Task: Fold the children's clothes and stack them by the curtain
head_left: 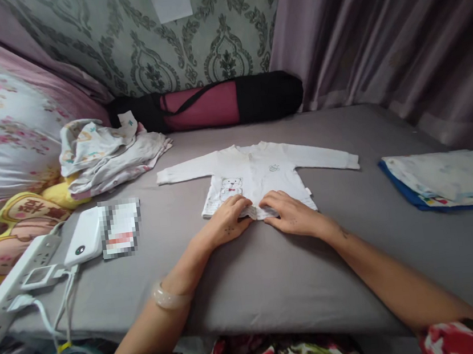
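Observation:
A small white long-sleeved baby shirt (257,171) lies face up and spread out on the grey bed sheet (249,279), sleeves stretched to both sides. It has a bear print on its left half and a small green print on the right. At the middle of the bottom hem, my left hand (231,221) pinches the cloth between thumb and fingers. Just to the right of it, my right hand (290,213) pinches the same hem in the same way. Both hands partly hide the hem.
Crumpled baby clothes (108,152) lie at the back left, folded cloths (448,180) at the right. A power bank (86,235), a pixelated item (121,228) and a power strip (17,284) with cables are on the left. A long black and maroon bag (206,106) lies along the wall.

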Motion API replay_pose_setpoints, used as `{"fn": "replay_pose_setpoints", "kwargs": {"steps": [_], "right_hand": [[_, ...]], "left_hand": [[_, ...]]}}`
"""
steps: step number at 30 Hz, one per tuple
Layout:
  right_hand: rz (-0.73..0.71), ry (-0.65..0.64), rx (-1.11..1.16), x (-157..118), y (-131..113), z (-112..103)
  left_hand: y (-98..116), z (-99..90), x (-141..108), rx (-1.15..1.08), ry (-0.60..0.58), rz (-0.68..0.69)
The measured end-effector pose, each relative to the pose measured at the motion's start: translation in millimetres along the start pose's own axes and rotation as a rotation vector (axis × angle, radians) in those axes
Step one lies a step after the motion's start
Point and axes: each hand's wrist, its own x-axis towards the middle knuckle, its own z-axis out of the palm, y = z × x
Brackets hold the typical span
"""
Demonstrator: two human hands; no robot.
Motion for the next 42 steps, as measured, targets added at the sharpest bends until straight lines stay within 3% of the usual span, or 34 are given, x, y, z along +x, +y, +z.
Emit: {"fn": "replay_pose_setpoints", "kwargs": {"steps": [5, 11, 15, 20, 29, 33, 36, 39, 42], "right_hand": [[-0.013, 0.009, -0.133, -1.6, -0.7, -0.1], [0.004, 0.015, -0.082, -2.8, -5.1, -2.3], [0.080, 0.081, -0.082, 1.3, -0.5, 3.6], [0.102, 0.071, -0.045, 0.2, -2.3, 5.7], [0.178, 0.171, -0.324, 8.1, -14.6, 25.8], [0.239, 0.217, -0.242, 11.1, -8.2, 24.5], [0.384, 0.268, 0.009, 13.7, 1.7, 15.3], [0.493, 0.362, 0.257, 15.3, 7.6, 3.5], [0.439, 0.398, 0.346, 14.3, 4.2, -2.2]], "left_hand": [[-1.6, -0.3, 1.3, 0.096, -0.009, -0.047], [3.7, 0.5, 6.7, 0.063, 0.030, -0.115], [7.5, -1.0, 11.4, -0.045, 0.069, -0.243], [10.0, -3.4, 13.8, -0.205, 0.085, -0.389], [4.7, -1.0, 13.4, -0.481, 0.148, -0.560], [8.1, -4.5, 12.9, -0.476, 0.133, -0.559], [10.1, -6.7, 12.1, -0.428, 0.116, -0.514], [10.6, -5.0, 10.8, -0.327, 0.082, -0.356], [10.7, 0.5, 8.9, -0.167, 0.067, -0.149]]}}
